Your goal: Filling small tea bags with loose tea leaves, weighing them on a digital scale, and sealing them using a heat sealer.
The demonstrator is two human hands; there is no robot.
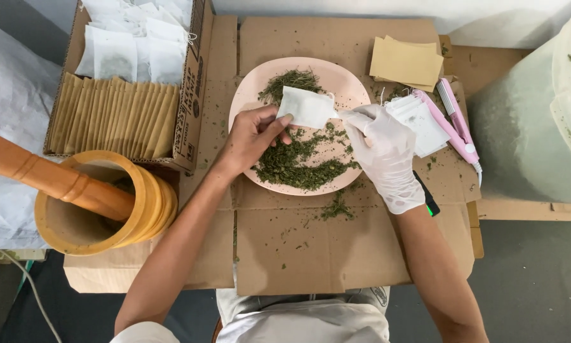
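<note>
Both hands meet over the pink plate [250, 86] in the middle of the frame. The bare left hand [250, 136] has its fingers closed on a small white filter bag [305, 107] and holds it above the plate. The right hand [384, 152], in a white glove, pinches with closed fingertips at the right edge of the same bag; what exactly is between its fingers is too small to tell.

Flattened brown cardboard [311, 248] covers the whole work surface under everything. At the right edge of the frame stands a big pale plastic container [539, 121]. At the lower left a wooden mortar [101, 203] lies tilted, with a wooden pestle [50, 178] inside it. At the upper left an open cardboard box [193, 82] holds a row of brown envelopes [117, 117] and, above them, filled white bags [136, 38].

On the plate lies a heap of dried green herb [301, 168], mostly in its lower part. Right of the plate are a pink sealing tool [457, 124], a stack of empty white bags [422, 121] and, at the upper right, some loose brown envelopes [406, 63]. A few herb crumbs [336, 208] lie on the cardboard just below the plate.
</note>
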